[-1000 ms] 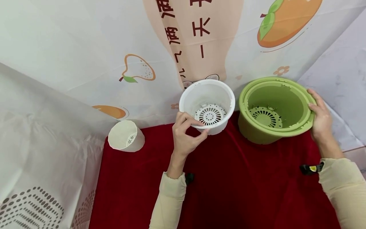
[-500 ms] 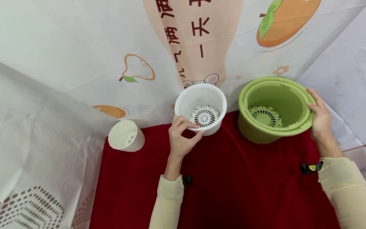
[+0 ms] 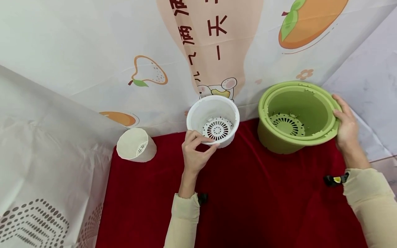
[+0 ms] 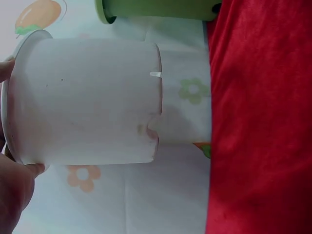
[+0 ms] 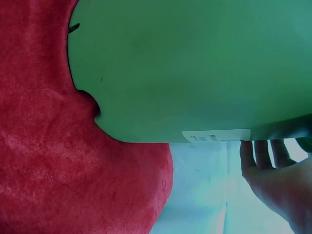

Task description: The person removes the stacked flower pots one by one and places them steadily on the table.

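Note:
My left hand (image 3: 194, 151) pinches the near rim of a white plastic flowerpot (image 3: 217, 129), thumb outside and fingers over the edge. Its slotted base shows through the mouth. In the left wrist view, the white flowerpot (image 4: 92, 102) hangs with its notched bottom apart from the red cloth. Farther right stands a larger green flowerpot (image 3: 276, 143), a second green rim nested inside its outer one. My right hand (image 3: 347, 127) grips that pot's right rim, the thumb on top. Fingers (image 5: 263, 155) lie against the green wall in the right wrist view, close to a white label.
A small cream pot (image 3: 149, 151) with a perforated base stands at the back left corner of the red cloth (image 3: 248, 199). Printed white sheeting (image 3: 102, 41) hangs right behind the table, and more sheeting flanks it on both sides.
The left hand has carried the white flowerpot to the left and lower in the head view, away from the green one. The right hand and green flowerpot have stayed in place.

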`<move>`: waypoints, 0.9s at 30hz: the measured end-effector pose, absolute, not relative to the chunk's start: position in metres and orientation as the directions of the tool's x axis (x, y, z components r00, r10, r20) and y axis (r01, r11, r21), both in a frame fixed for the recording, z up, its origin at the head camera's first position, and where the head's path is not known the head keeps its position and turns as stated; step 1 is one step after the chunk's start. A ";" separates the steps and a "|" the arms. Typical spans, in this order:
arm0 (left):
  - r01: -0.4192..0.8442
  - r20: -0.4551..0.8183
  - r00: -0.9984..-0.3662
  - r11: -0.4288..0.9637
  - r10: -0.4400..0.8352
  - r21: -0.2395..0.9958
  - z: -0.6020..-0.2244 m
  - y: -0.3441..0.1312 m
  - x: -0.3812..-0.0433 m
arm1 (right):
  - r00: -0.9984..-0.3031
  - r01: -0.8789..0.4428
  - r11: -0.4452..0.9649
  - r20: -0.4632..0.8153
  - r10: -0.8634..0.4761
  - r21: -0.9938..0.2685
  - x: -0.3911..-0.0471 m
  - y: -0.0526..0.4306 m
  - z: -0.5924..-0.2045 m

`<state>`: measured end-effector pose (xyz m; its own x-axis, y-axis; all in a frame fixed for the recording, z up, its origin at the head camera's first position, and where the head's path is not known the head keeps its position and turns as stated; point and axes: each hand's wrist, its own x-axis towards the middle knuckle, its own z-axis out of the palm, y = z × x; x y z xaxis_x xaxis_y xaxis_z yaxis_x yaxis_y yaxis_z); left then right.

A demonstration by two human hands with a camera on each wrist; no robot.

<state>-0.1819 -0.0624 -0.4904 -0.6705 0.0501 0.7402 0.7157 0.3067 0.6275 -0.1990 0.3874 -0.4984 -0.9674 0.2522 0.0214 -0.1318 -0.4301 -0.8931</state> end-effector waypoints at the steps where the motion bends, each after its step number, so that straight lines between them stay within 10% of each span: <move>1: 0.712 0.738 -0.673 0.309 0.044 0.630 -0.491 -0.063 -0.181 | -0.967 -0.133 -0.429 0.022 0.253 -0.893 -0.200 0.387 -0.498; 27: 0.672 0.730 -0.677 0.329 -0.092 0.664 -0.484 -0.074 -0.157 | -0.969 -0.122 -0.404 0.021 0.247 -0.907 -0.200 0.387 -0.497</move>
